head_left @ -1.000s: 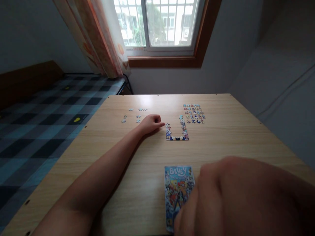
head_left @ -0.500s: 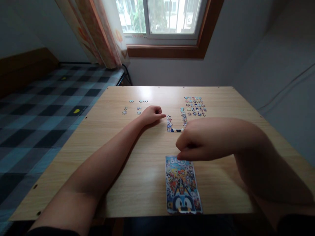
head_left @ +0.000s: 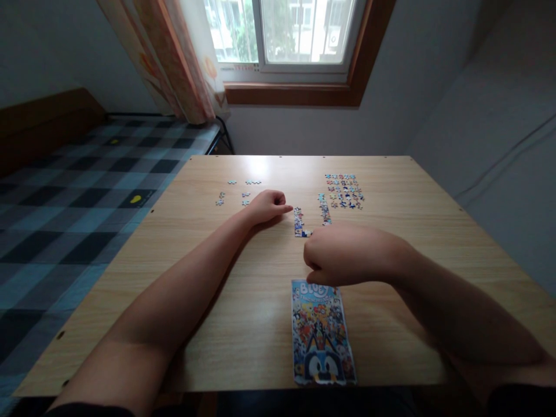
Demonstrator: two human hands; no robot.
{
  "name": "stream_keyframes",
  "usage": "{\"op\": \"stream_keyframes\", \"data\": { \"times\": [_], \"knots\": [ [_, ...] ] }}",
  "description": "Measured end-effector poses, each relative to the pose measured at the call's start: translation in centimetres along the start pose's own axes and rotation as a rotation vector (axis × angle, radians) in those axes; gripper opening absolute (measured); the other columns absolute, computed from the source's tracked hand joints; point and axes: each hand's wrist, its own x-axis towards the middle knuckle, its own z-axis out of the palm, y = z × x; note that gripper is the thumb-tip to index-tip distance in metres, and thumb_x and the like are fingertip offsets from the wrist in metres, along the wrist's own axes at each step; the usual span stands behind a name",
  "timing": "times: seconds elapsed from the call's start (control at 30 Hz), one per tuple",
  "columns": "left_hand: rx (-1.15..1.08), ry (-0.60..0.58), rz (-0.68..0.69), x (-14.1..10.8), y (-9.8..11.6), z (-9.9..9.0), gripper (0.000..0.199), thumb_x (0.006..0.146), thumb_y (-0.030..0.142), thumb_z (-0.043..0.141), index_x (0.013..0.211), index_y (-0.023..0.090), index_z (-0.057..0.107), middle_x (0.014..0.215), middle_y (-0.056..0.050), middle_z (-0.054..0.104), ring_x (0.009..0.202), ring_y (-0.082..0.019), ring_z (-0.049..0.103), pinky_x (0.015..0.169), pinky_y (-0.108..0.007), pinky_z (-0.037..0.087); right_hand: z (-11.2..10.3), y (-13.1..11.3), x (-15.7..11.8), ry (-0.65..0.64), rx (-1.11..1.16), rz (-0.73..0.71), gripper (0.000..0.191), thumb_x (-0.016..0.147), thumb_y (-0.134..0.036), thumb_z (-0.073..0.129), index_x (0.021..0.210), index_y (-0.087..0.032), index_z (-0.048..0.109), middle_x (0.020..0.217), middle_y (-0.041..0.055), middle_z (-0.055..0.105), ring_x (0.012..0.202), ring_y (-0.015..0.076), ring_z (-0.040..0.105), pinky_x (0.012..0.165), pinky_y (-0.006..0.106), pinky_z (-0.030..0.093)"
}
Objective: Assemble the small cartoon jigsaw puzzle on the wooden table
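While the left hand (head_left: 268,207) lies curled beside the puzzle (head_left: 298,222), the right hand (head_left: 343,255) looks closed, any contents hidden.

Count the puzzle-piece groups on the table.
3: scattered pieces left of the left hand; a partly joined section right of it, partly hidden by the right hand; a gridlike cluster farther right. Hands may hide more.

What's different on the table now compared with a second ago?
The right hand has moved forward from the lower part of the picture card and now hides part of the near edge of the partly built puzzle. Any grasp or release isn't visible. The left hand and card stayed put.
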Motion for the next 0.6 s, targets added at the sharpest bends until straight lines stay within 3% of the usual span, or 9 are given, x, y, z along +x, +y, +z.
{"op": "stream_keyframes", "data": {
  "times": [0.07,0.13,0.27,0.37,0.4,0.47,0.6],
  "knots": [
    [-0.010,0.058,-0.056,0.0,0.5,-0.9,0.033,0.076,0.035,0.073,0.060,0.019,0.049,0.053,0.005,0.047,0.053,-0.010,0.040,0.055,-0.027,0.029,-0.3,-0.3,-0.3,-0.002,-0.008,0.016,0.022,0.085,-0.034,0.070,0.075,-0.016,0.078,0.063,0.0068,0.068,0.049,0.0144,0.052,0.050,0.028,0.035],
    [-0.033,0.208,-0.131,0.1,0.8,-2.7,0.032,0.078,0.035,0.072,0.062,0.019,0.050,0.052,0.004,0.047,0.049,-0.009,0.042,0.053,-0.026,0.030,-0.4,-0.9,-0.9,0.021,-0.007,0.031,0.019,0.085,-0.031,0.069,0.078,-0.015,0.078,0.065,0.0082,0.070,0.052,0.0155,0.055,0.051,0.027,0.035],
    [-0.073,0.620,-0.198,-0.5,0.5,-9.0,0.031,0.084,0.040,0.066,0.066,0.020,0.050,0.052,0.003,0.048,0.047,-0.011,0.047,0.049,-0.024,0.033,0.3,-2.5,-3.3,0.054,0.037,-0.039,0.019,0.085,-0.026,0.067,0.071,-0.018,0.076,0.059,0.0061,0.067,0.048,0.0142,0.054,0.048,0.027,0.032],
    [0.012,0.793,-0.244,-1.9,-0.9,-13.9,0.030,0.084,0.045,0.064,0.070,0.019,0.057,0.055,0.002,0.052,0.049,-0.012,0.049,0.048,-0.024,0.034,1.2,-3.4,-5.0,0.006,0.102,-0.169,0.025,0.085,-0.020,0.064,0.061,-0.022,0.070,0.050,-0.0006,0.061,0.039,0.0107,0.046,0.044,0.026,0.030],
    [0.063,0.813,-0.271,-2.5,-1.6,-15.1,0.030,0.084,0.046,0.064,0.072,0.019,0.060,0.056,0.001,0.054,0.050,-0.012,0.050,0.048,-0.024,0.034,1.4,-3.5,-5.3,0.003,0.125,-0.193,0.025,0.085,-0.019,0.064,0.060,-0.023,0.069,0.049,-0.0023,0.059,0.037,0.0099,0.044,0.043,0.026,0.029],
    [0.173,0.742,-0.331,-3.3,-3.2,-16.5,0.028,0.082,0.045,0.065,0.078,0.018,0.068,0.062,-0.001,0.062,0.054,-0.014,0.054,0.051,-0.025,0.037,1.1,-3.5,-5.5,0.023,0.123,-0.200,0.026,0.084,-0.017,0.065,0.059,-0.023,0.067,0.047,-0.0036,0.058,0.035,0.0094,0.042,0.041,0.026,0.027],
    [0.420,0.372,-0.570,-3.9,-6.5,-15.9,0.016,0.077,0.030,0.070,0.084,0.019,0.077,0.081,-0.007,0.076,0.070,-0.020,0.066,0.062,-0.027,0.044,-0.3,-3.3,-5.2,0.045,-0.026,-0.117,0.022,0.080,-0.014,0.068,0.060,-0.021,0.069,0.049,0.0009,0.062,0.035,0.0120,0.047,0.038,0.029,0.017]
  ]
}}
